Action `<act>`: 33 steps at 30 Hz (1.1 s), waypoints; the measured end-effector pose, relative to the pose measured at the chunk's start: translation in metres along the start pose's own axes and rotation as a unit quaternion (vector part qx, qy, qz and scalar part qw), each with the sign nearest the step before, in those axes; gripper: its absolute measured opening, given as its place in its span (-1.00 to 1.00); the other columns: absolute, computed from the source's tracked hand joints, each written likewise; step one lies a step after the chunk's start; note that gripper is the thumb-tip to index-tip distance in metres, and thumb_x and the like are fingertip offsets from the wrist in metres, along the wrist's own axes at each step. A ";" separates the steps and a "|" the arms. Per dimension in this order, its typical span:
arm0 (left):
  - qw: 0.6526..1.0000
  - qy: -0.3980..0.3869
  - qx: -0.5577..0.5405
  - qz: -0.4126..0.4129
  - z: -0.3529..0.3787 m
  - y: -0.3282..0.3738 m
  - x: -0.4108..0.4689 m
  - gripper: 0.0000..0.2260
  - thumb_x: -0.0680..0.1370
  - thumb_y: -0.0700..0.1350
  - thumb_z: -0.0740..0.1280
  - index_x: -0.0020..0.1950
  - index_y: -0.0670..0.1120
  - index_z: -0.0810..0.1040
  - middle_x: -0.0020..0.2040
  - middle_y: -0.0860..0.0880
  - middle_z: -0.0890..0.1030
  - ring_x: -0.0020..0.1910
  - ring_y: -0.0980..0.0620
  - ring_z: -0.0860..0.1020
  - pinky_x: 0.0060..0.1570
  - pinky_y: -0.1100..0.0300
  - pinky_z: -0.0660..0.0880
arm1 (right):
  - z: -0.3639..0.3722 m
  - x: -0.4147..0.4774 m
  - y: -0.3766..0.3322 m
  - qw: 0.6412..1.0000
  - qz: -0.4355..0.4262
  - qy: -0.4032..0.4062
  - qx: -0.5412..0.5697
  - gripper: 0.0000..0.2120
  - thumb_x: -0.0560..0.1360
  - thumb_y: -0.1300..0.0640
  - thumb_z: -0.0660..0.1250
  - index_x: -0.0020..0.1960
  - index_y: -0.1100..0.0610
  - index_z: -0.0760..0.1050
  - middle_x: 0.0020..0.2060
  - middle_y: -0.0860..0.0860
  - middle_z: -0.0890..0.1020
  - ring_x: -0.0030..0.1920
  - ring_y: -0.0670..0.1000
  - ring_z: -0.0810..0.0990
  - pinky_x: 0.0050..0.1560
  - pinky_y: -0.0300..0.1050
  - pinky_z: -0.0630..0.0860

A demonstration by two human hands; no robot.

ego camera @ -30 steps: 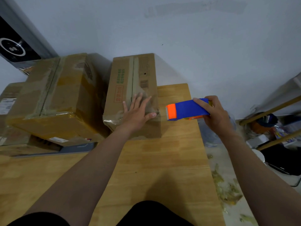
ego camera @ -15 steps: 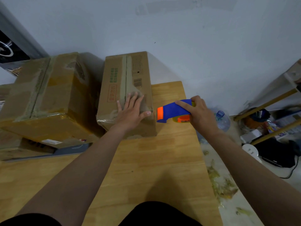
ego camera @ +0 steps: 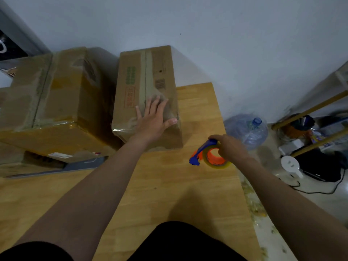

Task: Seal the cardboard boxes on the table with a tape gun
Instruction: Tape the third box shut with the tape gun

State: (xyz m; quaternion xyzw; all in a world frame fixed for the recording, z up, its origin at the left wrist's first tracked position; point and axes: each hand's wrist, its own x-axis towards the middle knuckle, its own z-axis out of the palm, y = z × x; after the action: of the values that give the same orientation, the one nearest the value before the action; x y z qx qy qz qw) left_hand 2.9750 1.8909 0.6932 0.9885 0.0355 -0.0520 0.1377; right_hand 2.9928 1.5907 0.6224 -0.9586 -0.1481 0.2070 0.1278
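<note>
Cardboard boxes (ego camera: 131,95) on wooden counter (ego camera: 169,185) against pale wall (ego camera: 226,44); left hand (ego camera: 153,123) flat on one, right hand (ego camera: 231,147) grips tape gun (ego camera: 209,156).

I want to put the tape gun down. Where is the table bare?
The table is bare from the small cardboard box down to the near edge, and right of that box, where the right hand holds the tape gun. The left side is crowded with the large cardboard box.
</note>
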 end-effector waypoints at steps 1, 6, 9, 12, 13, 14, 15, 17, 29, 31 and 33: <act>1.000 0.005 -0.009 0.000 0.000 0.000 0.000 -0.21 0.55 0.46 0.08 0.67 0.11 -0.04 0.69 0.05 -0.10 0.65 -0.02 -0.22 0.51 -0.40 -0.25 | 0.004 0.002 -0.004 1.000 -0.001 -0.018 0.005 -0.35 0.46 0.38 0.24 0.42 -0.16 0.45 0.15 0.05 0.61 0.09 0.12 0.62 -0.14 -0.04 0.50; 0.989 0.009 -0.141 -0.034 -0.010 0.002 -0.003 -0.09 0.47 0.29 0.44 0.66 0.09 0.02 0.68 0.01 -0.04 0.66 -0.01 -0.13 0.55 -0.27 -0.31 | 0.038 0.012 -0.020 0.991 -0.025 -0.130 0.027 -0.43 0.46 0.34 0.29 0.32 -0.17 0.57 0.26 0.02 0.60 0.14 0.10 0.62 -0.12 -0.13 0.45; 0.980 0.036 -0.190 -0.043 -0.018 0.004 -0.008 -0.07 0.41 0.18 0.56 0.64 0.09 0.12 0.65 -0.02 0.04 0.64 -0.07 -0.06 0.57 -0.28 -0.21 | 0.059 0.013 -0.027 0.987 -0.015 -0.158 0.035 -0.43 0.49 0.36 0.22 0.34 -0.15 0.56 0.31 0.07 0.57 0.22 0.12 0.59 -0.05 -0.14 0.41; 0.978 0.064 -0.193 -0.052 -0.020 -0.003 -0.017 -0.08 0.40 0.17 0.58 0.63 0.11 0.13 0.65 -0.03 0.05 0.64 -0.07 -0.13 0.58 -0.26 -0.24 | 0.067 0.014 -0.030 0.986 -0.002 -0.162 0.030 -0.45 0.51 0.36 0.21 0.39 -0.08 0.53 0.36 0.12 0.53 0.29 0.15 0.56 0.09 -0.10 0.45; 0.979 0.074 -0.183 -0.057 -0.020 -0.007 -0.022 -0.08 0.41 0.19 0.57 0.63 0.10 0.13 0.66 -0.02 0.06 0.65 -0.05 -0.14 0.58 -0.23 -0.26 | 0.065 0.014 -0.031 0.987 0.001 -0.155 0.028 -0.45 0.51 0.36 0.22 0.39 -0.07 0.53 0.36 0.12 0.54 0.29 0.14 0.56 0.07 -0.11 0.45; 0.979 0.084 -0.174 -0.061 -0.019 -0.014 -0.028 -0.09 0.41 0.20 0.55 0.63 0.08 0.14 0.66 -0.02 0.08 0.65 -0.03 -0.13 0.58 -0.21 -0.25 | 0.061 0.014 -0.033 0.989 0.001 -0.143 0.030 -0.45 0.51 0.36 0.24 0.40 -0.06 0.53 0.35 0.11 0.55 0.28 0.13 0.56 0.05 -0.12 0.43; 0.979 0.093 -0.169 -0.065 -0.020 -0.020 -0.033 -0.12 0.43 0.20 0.54 0.63 0.06 0.16 0.65 -0.02 0.11 0.65 -0.01 -0.11 0.59 -0.20 -0.24 | 0.056 0.015 -0.036 0.991 -0.002 -0.126 0.035 -0.44 0.51 0.35 0.26 0.42 -0.07 0.51 0.34 0.11 0.56 0.28 0.13 0.56 0.04 -0.12 0.43; 0.979 0.107 -0.159 -0.064 -0.023 -0.035 -0.045 -0.22 0.49 0.19 0.49 0.61 0.01 0.23 0.63 -0.01 0.19 0.65 0.01 -0.05 0.60 -0.17 -0.20 | 0.044 0.016 -0.043 0.996 -0.010 -0.072 0.060 -0.42 0.53 0.34 0.24 0.47 -0.10 0.46 0.30 0.11 0.57 0.25 0.15 0.57 0.02 -0.10 0.46; 0.985 0.126 -0.115 0.032 -0.034 -0.085 -0.110 -0.48 0.59 -0.43 0.28 0.52 -0.08 0.46 0.51 -0.01 0.46 0.58 -0.03 0.29 0.55 -0.09 0.28 | -0.039 -0.010 -0.161 0.948 -0.226 0.200 0.099 -0.60 0.62 0.29 0.20 0.44 0.19 0.49 0.39 0.10 0.55 0.44 0.14 0.44 0.45 0.05 0.39; 0.986 0.091 -0.141 0.019 -0.028 -0.082 -0.112 -0.37 0.58 -0.46 0.25 0.60 -0.05 0.33 0.58 0.02 0.35 0.61 0.01 0.21 0.56 -0.07 0.25 | -0.034 -0.010 -0.186 0.946 -0.268 0.148 0.102 -0.59 0.61 0.34 0.19 0.45 0.23 0.47 0.41 0.14 0.52 0.48 0.15 0.40 0.54 0.01 0.25; 0.989 0.082 -0.124 0.024 -0.022 -0.079 -0.112 -0.31 0.56 -0.46 0.22 0.65 -0.05 0.23 0.63 0.01 0.25 0.64 -0.01 0.13 0.58 -0.09 0.18 | -0.026 -0.009 -0.210 0.944 -0.293 0.129 0.081 -0.61 0.64 0.30 0.19 0.46 0.25 0.45 0.42 0.16 0.50 0.52 0.17 0.34 0.57 0.08 0.16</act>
State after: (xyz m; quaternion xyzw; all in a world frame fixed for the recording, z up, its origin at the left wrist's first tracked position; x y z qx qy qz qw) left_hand 2.8594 1.9661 0.7054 0.9653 0.0288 0.0375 0.2568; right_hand 2.9476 1.7764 0.7133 -0.8780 -0.3873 0.0468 0.2776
